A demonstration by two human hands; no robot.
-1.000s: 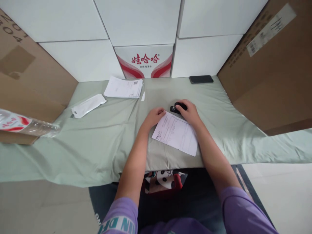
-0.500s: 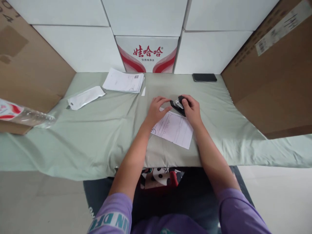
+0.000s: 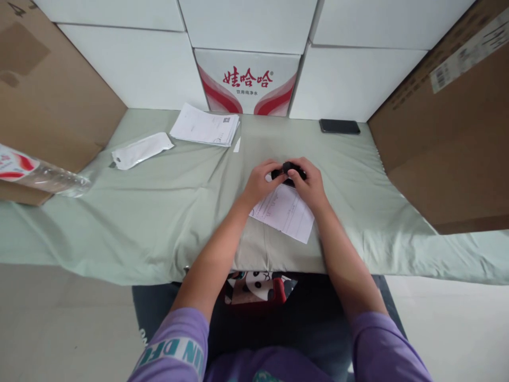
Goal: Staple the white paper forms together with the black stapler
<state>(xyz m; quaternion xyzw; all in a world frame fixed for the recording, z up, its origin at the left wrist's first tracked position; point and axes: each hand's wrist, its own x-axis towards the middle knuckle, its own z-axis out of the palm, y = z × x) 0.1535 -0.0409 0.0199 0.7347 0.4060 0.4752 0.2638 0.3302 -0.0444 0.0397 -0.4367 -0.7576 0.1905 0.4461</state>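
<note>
A black stapler is held between both hands, just above the far edge of a printed sheet of paper. My right hand wraps round its right side, thumb along the near side. From the left, my left hand grips the stapler's other end with thumb and fingers. The fingers hide much of the stapler, so how far its arm is raised is hard to see. The paper lies flat on the green cloth, its near corner toward the table's front edge.
A stack of printed papers, a white plastic packet and a paper strip lie to the left. A phone rests at the back right. White boxes line the back; cardboard boxes flank both sides. A plastic bottle is far left.
The stapler, which showed its metal inside between spread halves, has turned and is now more covered by my fingers. My left hand has moved right, closer to my right hand.
</note>
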